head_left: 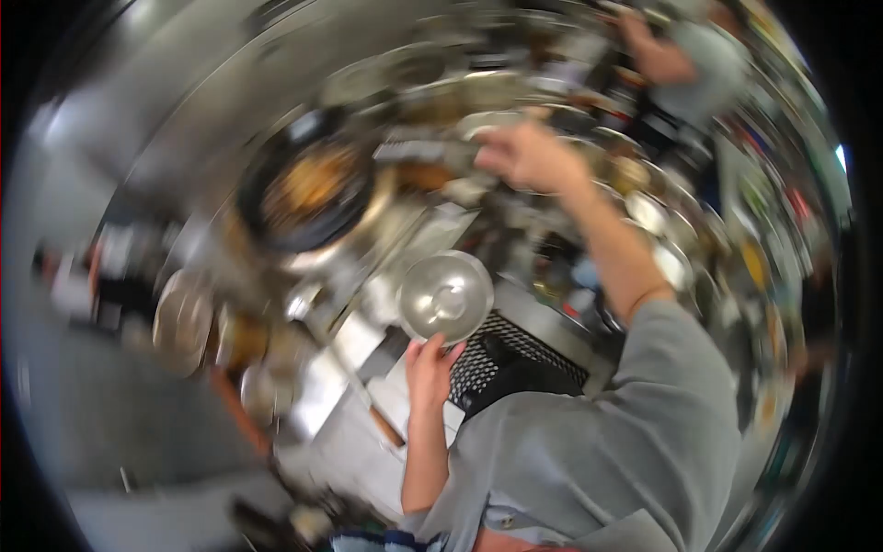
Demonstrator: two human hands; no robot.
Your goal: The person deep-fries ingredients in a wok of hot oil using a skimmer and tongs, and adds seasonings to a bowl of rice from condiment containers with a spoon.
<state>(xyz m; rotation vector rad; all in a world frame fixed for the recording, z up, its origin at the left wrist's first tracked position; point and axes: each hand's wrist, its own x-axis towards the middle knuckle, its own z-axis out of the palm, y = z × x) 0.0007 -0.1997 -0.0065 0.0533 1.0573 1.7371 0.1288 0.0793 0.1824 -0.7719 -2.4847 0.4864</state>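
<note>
The metal bowl (446,294) lies directly ahead of the left hand (430,370), which grips its near rim; the right hand (527,156) reaches well beyond, forward and rightward, its grasp undeterminable through blur.

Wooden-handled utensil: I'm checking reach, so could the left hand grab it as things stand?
Probably not without freeing itself first: the left hand is holding the metal bowl, though the wooden-handled utensil lies close by, its handle uncovered.

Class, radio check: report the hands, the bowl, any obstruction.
Left hand holding metal bowl by its near rim. Right hand outstretched, blurred; grip unclear. Bowl's opening uncovered, nothing visibly blocking it.
</note>
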